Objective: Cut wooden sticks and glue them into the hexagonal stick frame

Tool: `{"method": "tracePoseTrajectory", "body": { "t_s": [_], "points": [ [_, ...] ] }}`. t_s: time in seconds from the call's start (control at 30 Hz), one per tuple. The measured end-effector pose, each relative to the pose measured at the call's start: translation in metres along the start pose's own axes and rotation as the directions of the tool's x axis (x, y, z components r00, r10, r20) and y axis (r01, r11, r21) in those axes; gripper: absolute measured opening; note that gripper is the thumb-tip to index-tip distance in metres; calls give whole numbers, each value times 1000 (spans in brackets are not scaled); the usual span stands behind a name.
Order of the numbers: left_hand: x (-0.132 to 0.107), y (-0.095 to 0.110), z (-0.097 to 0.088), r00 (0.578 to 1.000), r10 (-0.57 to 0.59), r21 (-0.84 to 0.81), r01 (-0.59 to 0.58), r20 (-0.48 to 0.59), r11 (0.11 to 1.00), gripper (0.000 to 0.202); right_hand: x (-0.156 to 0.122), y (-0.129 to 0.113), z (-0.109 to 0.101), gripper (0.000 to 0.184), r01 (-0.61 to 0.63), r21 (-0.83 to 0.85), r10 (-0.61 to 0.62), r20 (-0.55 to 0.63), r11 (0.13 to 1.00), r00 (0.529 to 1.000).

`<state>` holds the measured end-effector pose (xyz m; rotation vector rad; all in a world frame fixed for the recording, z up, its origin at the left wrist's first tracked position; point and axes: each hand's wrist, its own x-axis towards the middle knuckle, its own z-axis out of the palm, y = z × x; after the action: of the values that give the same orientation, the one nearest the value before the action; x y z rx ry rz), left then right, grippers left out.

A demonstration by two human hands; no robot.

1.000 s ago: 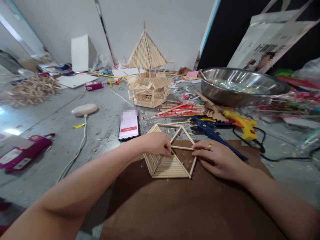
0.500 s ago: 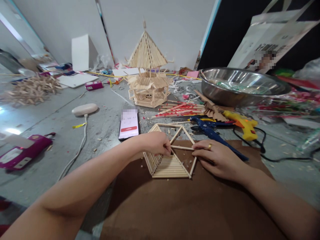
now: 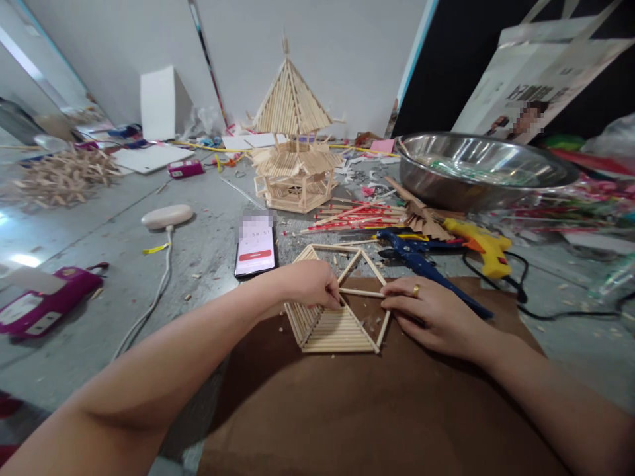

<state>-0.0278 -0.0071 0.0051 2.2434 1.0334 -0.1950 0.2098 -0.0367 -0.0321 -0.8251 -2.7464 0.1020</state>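
Note:
A six-sided frame of thin wooden sticks [image 3: 342,330] rests on a brown sheet [image 3: 377,410]. Rows of sticks fill its front and left sections, while the right and back right ones show only bare edges. My left hand [image 3: 315,284] is closed in a pinch near the middle of the frame, at the tip of the filled front section; whatever lies between its fingertips is too small to name. My right hand [image 3: 431,314], with a ring on one finger, grips the frame's right corner between thumb and fingers.
Behind the frame stands a wooden stick pagoda [image 3: 295,145]. A phone [image 3: 255,248] showing a timer lies left of centre. Blue pliers [image 3: 421,261], a yellow glue gun [image 3: 483,248] with a black cord, red-and-white sticks [image 3: 357,217] and a steel basin [image 3: 476,175] are on the right.

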Motion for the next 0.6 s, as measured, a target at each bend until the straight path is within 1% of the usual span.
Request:
{"method": "tracePoseTrajectory", "body": {
  "t_s": [0.13, 0.37, 0.6],
  "points": [
    [0, 1, 0, 999, 9, 49, -7, -34, 999, 20, 0, 0, 1, 22, 0, -1, 0, -7, 1000, 1000],
    [2, -1, 1, 998, 29, 101, -24, -47, 995, 22, 1, -1, 1, 22, 1, -1, -1, -14, 1000, 1000],
    [3, -2, 2, 997, 60, 95, -56, -47, 994, 22, 1, -1, 0, 22, 0, 1, 0, -11, 1000, 1000]
  ]
}}
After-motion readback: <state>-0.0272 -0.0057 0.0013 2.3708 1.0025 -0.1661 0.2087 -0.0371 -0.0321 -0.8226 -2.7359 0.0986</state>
